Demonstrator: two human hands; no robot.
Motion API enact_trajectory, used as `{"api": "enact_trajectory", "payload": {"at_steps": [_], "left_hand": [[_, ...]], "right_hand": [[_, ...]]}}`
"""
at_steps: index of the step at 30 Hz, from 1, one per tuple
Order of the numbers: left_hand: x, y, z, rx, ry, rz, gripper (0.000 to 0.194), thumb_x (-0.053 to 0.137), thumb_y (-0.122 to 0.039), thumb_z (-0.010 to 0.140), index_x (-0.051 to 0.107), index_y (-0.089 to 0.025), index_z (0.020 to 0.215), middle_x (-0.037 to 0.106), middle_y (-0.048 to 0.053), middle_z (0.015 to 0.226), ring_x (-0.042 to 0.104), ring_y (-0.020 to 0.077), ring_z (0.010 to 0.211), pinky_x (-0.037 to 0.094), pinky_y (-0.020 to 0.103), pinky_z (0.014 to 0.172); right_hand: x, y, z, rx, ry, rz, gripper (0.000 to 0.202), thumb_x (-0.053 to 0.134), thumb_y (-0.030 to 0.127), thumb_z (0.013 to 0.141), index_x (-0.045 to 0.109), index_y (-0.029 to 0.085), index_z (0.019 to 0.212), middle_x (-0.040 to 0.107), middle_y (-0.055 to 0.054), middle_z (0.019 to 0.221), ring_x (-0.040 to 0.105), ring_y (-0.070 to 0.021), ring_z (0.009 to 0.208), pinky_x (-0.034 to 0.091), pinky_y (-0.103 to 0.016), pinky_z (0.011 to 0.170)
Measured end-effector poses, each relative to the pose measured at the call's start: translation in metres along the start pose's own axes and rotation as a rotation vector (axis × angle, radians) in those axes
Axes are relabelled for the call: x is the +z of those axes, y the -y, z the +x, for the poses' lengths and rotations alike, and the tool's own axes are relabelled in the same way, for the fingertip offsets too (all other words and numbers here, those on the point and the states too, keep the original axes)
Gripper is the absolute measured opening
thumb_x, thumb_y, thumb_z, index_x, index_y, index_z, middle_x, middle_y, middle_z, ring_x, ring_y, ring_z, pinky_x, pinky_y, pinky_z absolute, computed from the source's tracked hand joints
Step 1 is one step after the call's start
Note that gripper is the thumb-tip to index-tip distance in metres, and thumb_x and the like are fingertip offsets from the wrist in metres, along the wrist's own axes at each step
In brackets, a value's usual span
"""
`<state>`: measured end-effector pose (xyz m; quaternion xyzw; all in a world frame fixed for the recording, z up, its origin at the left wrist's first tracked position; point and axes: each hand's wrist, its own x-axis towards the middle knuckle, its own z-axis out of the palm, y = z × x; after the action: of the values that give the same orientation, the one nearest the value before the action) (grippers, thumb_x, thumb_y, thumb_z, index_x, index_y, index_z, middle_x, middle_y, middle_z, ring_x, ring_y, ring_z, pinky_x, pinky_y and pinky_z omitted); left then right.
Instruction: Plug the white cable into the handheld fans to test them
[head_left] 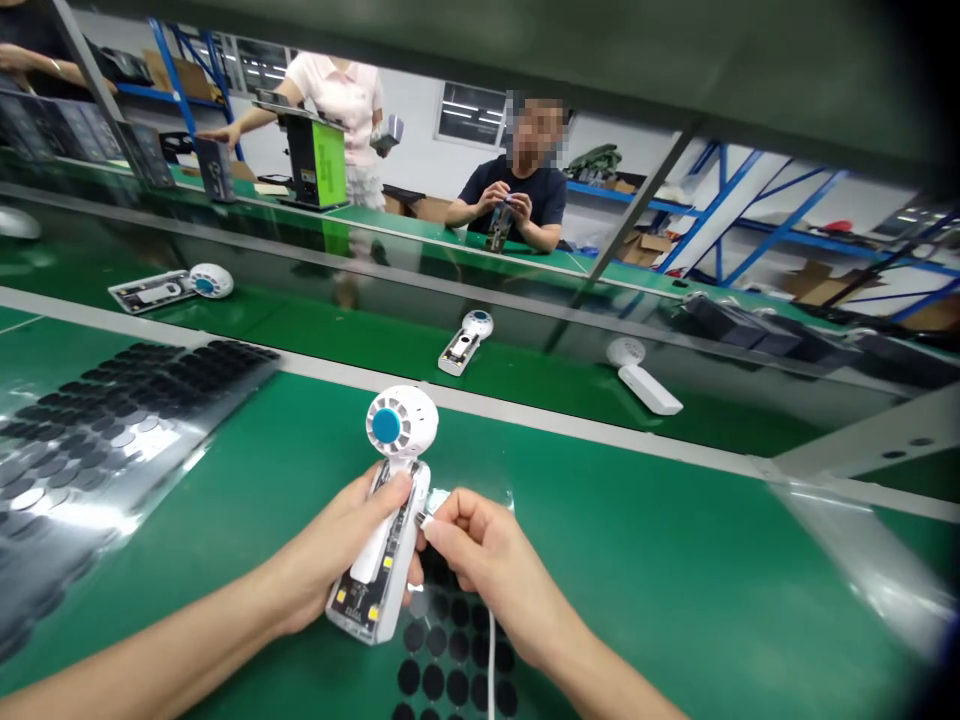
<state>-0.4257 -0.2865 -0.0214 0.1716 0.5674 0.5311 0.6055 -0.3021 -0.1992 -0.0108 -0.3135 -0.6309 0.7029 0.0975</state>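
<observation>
A white handheld fan with a blue hub and a clear-covered handle showing its circuit board is tilted in front of me. My left hand is closed round its handle, thumb over the front. Between the thumb and fingers of my right hand is a USB cable plug, held against or right beside the handle's right side; whether it is inserted I cannot tell. The white cable hangs down from that hand. Under the hands lies a sheet of round black stickers, partly hidden.
Larger sheets of black round stickers lie on the left. Beyond a pale rail, fans lie on a green belt. Metal posts and an overhead shelf frame the bench. Co-workers handle items across the line.
</observation>
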Motion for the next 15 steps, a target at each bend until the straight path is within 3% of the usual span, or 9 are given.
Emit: {"api": "enact_trajectory", "payload": {"at_steps": [4,9,15], "left_hand": [[-0.004,-0.004,-0.006,0.003,0.05,0.013,0.048,0.054,-0.058,0.078,0.039,-0.019,0.102,0.064,0.002,0.058,0.061,0.0157,0.048,0.051,0.025,0.047],[-0.007,-0.007,-0.014,0.045,0.156,0.078,0.07,0.071,-0.041,0.067,0.029,-0.019,0.118,0.064,0.002,0.067,0.063,0.0177,0.056,0.054,0.03,0.057],[-0.005,-0.007,-0.012,0.002,0.182,0.096,0.064,0.066,-0.031,0.071,0.026,-0.02,0.12,0.065,0.003,0.067,0.063,0.0176,0.051,0.05,0.025,0.048]], "right_hand": [[-0.002,-0.001,-0.005,0.031,-0.003,-0.034,0.022,0.057,0.033,0.076,0.044,0.019,0.064,0.046,0.006,0.053,0.028,-0.0066,0.045,0.02,-0.021,0.042],[-0.008,-0.004,-0.007,0.059,0.03,-0.025,0.028,0.061,0.038,0.074,0.044,0.019,0.063,0.036,0.009,0.05,0.022,-0.0061,0.045,0.017,-0.021,0.042],[-0.011,-0.002,-0.01,0.086,0.051,0.012,0.032,0.063,0.043,0.073,0.044,0.019,0.063,0.032,0.01,0.05,0.019,-0.006,0.045,0.015,-0.021,0.042]]}}
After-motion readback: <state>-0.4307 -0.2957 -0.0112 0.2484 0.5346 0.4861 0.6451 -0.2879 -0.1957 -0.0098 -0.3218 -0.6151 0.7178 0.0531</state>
